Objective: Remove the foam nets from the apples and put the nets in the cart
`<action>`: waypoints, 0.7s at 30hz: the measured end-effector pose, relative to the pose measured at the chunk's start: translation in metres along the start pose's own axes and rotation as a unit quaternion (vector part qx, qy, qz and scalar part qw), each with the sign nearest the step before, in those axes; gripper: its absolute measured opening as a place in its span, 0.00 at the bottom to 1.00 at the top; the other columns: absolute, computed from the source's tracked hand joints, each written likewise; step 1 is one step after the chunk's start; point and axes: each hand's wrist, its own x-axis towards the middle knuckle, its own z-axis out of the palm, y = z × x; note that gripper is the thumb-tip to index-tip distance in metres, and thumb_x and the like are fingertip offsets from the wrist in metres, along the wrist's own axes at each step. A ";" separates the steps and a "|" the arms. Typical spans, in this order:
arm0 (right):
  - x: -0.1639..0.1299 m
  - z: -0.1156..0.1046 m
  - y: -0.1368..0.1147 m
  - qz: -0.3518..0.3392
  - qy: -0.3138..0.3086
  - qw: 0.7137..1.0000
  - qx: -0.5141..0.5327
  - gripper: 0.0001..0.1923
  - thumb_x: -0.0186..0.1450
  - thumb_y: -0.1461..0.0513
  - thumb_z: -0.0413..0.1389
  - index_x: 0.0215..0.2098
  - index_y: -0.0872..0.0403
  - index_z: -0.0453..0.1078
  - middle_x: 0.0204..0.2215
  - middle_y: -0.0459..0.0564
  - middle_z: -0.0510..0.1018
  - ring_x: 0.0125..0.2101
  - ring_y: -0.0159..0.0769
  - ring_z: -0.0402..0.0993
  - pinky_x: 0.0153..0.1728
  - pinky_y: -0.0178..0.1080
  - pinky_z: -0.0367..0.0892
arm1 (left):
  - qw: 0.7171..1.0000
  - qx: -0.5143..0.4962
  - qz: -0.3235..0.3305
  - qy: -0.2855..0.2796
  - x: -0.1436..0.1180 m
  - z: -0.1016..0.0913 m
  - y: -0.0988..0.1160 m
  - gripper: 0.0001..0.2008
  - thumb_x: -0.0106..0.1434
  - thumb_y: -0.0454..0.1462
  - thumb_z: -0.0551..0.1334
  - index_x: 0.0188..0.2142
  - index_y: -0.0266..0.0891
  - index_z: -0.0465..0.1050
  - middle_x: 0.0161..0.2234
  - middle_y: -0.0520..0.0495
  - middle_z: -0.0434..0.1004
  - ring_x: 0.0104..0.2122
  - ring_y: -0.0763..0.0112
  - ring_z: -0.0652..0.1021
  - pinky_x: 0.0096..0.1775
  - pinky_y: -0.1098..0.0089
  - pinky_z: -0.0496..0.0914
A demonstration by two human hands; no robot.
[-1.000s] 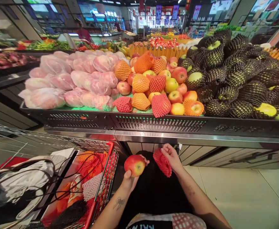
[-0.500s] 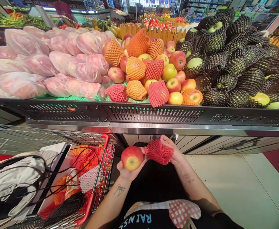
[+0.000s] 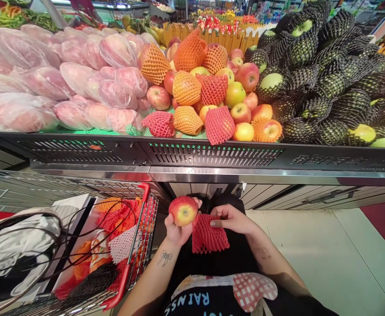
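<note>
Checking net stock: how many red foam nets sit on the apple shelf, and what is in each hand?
Red nets on the shelf: 3
Red net in right hand: 1
Apple in left hand: 1
Total: 5

One bare apple [image 3: 183, 210] held in left hand [image 3: 176, 230]. One red foam net [image 3: 208, 237] pinched by right hand [image 3: 232, 219]. Three red nets [image 3: 219, 125] counted on display above hands. One shopping cart [image 3: 126, 263] seen left of hands.
</note>
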 end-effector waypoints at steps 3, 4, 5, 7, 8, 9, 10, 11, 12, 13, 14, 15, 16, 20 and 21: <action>-0.008 0.009 -0.011 -0.085 0.000 0.992 -0.097 0.13 0.62 0.54 0.63 0.34 0.57 0.73 0.27 0.43 0.76 0.27 0.28 0.70 0.31 0.33 0.65 | 0.997 0.004 -0.078 0.030 0.000 -0.001 -0.002 0.34 0.39 0.59 0.73 0.38 0.37 0.77 0.33 0.47 0.77 0.28 0.70 0.74 0.31 0.69 0.72; -0.012 0.013 -0.016 -0.113 -0.009 0.984 -0.137 0.12 0.63 0.55 0.62 0.36 0.56 0.74 0.30 0.45 0.78 0.30 0.30 0.72 0.34 0.34 0.67 | 0.993 0.013 -0.115 0.037 -0.001 -0.001 -0.004 0.34 0.40 0.59 0.73 0.38 0.36 0.77 0.29 0.49 0.76 0.24 0.73 0.72 0.28 0.70 0.71; -0.015 0.017 -0.022 -0.136 -0.024 0.974 -0.181 0.11 0.65 0.55 0.61 0.37 0.56 0.75 0.32 0.47 0.80 0.31 0.31 0.74 0.36 0.35 0.67 | 0.988 0.026 -0.146 0.045 -0.001 -0.001 -0.006 0.32 0.41 0.58 0.73 0.37 0.36 0.77 0.23 0.52 0.74 0.20 0.75 0.70 0.25 0.72 0.68; -0.019 0.024 -0.030 -0.169 -0.053 0.944 -0.278 0.10 0.66 0.56 0.59 0.38 0.55 0.76 0.33 0.49 0.81 0.32 0.32 0.75 0.36 0.35 0.67 | 0.982 0.061 -0.165 0.072 -0.003 -0.001 -0.012 0.28 0.42 0.53 0.75 0.34 0.36 0.76 0.18 0.56 0.70 0.17 0.78 0.67 0.23 0.74 0.65; -0.020 0.027 -0.033 -0.182 -0.055 0.927 -0.322 0.10 0.67 0.57 0.58 0.39 0.55 0.76 0.32 0.49 0.82 0.32 0.32 0.75 0.35 0.35 0.66 | 0.980 0.079 -0.159 0.085 -0.004 -0.001 -0.015 0.27 0.41 0.50 0.77 0.35 0.36 0.75 0.19 0.56 0.72 0.18 0.77 0.70 0.25 0.74 0.66; -0.020 0.028 -0.036 -0.194 -0.044 0.912 -0.360 0.10 0.68 0.57 0.56 0.39 0.54 0.76 0.32 0.49 0.82 0.31 0.32 0.75 0.34 0.35 0.65 | 0.980 0.095 -0.148 0.094 -0.005 -0.001 -0.017 0.27 0.40 0.48 0.78 0.36 0.36 0.75 0.22 0.54 0.76 0.21 0.74 0.73 0.28 0.73 0.69; -0.020 0.029 -0.037 -0.206 -0.024 0.897 -0.389 0.10 0.69 0.58 0.56 0.40 0.53 0.76 0.31 0.49 0.81 0.30 0.33 0.74 0.33 0.35 0.65 | 0.980 0.107 -0.137 0.098 -0.007 -0.002 -0.020 0.27 0.40 0.45 0.78 0.37 0.36 0.76 0.26 0.51 0.80 0.25 0.71 0.77 0.32 0.71 0.71; -0.020 0.028 -0.038 -0.217 0.000 0.886 -0.410 0.10 0.69 0.58 0.56 0.40 0.53 0.77 0.30 0.49 0.81 0.30 0.33 0.74 0.33 0.35 0.64 | 0.980 0.117 -0.134 0.093 -0.008 -0.003 -0.022 0.28 0.39 0.44 0.79 0.39 0.36 0.76 0.30 0.48 0.82 0.30 0.67 0.79 0.36 0.68 0.72; -0.020 0.027 -0.038 -0.229 0.024 0.877 -0.423 0.09 0.68 0.57 0.56 0.40 0.52 0.77 0.30 0.49 0.80 0.30 0.34 0.73 0.33 0.36 0.64 | 0.980 0.123 -0.133 0.082 -0.010 -0.005 -0.024 0.29 0.38 0.44 0.79 0.39 0.36 0.76 0.33 0.46 0.83 0.33 0.63 0.80 0.39 0.66 0.73; -0.019 0.025 -0.038 -0.240 0.044 0.870 -0.428 0.09 0.68 0.57 0.57 0.40 0.52 0.77 0.30 0.49 0.80 0.30 0.35 0.73 0.33 0.37 0.65 | 0.980 0.127 -0.134 0.071 -0.011 -0.008 -0.026 0.29 0.38 0.45 0.79 0.39 0.36 0.77 0.35 0.45 0.83 0.35 0.61 0.81 0.41 0.64 0.73; -0.019 0.024 -0.037 -0.252 0.059 0.867 -0.426 0.08 0.67 0.57 0.58 0.39 0.51 0.77 0.30 0.49 0.80 0.30 0.35 0.73 0.33 0.37 0.65 | 0.981 0.129 -0.133 0.060 -0.012 -0.012 -0.027 0.29 0.38 0.46 0.79 0.39 0.37 0.77 0.35 0.45 0.83 0.36 0.60 0.81 0.42 0.64 0.73; -0.018 0.022 -0.036 -0.265 0.071 0.866 -0.418 0.07 0.66 0.58 0.60 0.39 0.50 0.78 0.30 0.49 0.80 0.30 0.36 0.73 0.33 0.38 0.65 | 0.981 0.129 -0.133 0.049 -0.013 -0.016 -0.029 0.30 0.39 0.48 0.79 0.40 0.37 0.77 0.35 0.45 0.83 0.36 0.60 0.81 0.42 0.63 0.73; -0.018 0.021 -0.035 -0.278 0.082 0.867 -0.405 0.06 0.65 0.59 0.61 0.39 0.50 0.78 0.30 0.49 0.80 0.30 0.36 0.73 0.33 0.38 0.66 | 0.982 0.127 -0.136 0.033 -0.013 -0.019 -0.029 0.30 0.40 0.51 0.77 0.40 0.38 0.78 0.36 0.44 0.84 0.37 0.59 0.81 0.43 0.62 0.73; -0.016 0.021 -0.029 -0.297 0.132 0.889 -0.321 0.04 0.61 0.61 0.65 0.36 0.49 0.78 0.27 0.47 0.79 0.28 0.36 0.73 0.31 0.39 0.66 | 0.977 0.141 -0.131 -0.088 -0.011 -0.023 -0.025 0.40 0.39 0.58 0.75 0.48 0.38 0.77 0.45 0.39 0.82 0.45 0.54 0.80 0.48 0.60 0.72; -0.015 0.022 -0.028 -0.292 0.140 0.896 -0.303 0.04 0.61 0.61 0.65 0.35 0.49 0.78 0.26 0.46 0.79 0.27 0.35 0.72 0.31 0.38 0.65 | 0.972 0.156 -0.131 -0.121 -0.010 -0.021 -0.022 0.42 0.38 0.55 0.77 0.50 0.39 0.76 0.46 0.40 0.81 0.47 0.53 0.79 0.49 0.60 0.72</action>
